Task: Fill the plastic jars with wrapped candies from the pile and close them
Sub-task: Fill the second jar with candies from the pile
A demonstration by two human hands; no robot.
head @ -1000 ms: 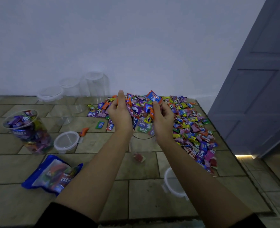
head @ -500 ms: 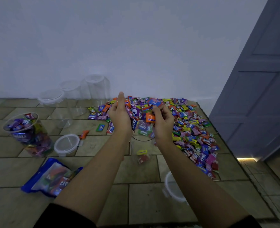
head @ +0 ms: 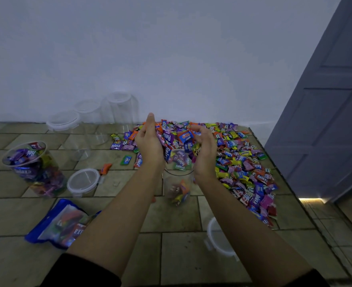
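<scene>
Tiled floor (head: pixel 181 255); hands (head: pixel 150 146) (head: pixel 205 154) w/ Relaxa candies (head: pixel 178 139) above jar (head: pixel 178 189).

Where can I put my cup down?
Bare tiles: far left, between the full jar and the wall; and close by, between the blue bag and the near lid, under the arms. Crowded: the candy pile on the right, and the middle, where left hand and right hand hold candies over an open jar.

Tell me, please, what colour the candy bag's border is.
The bag has a blue border, seen in the head view.
</scene>
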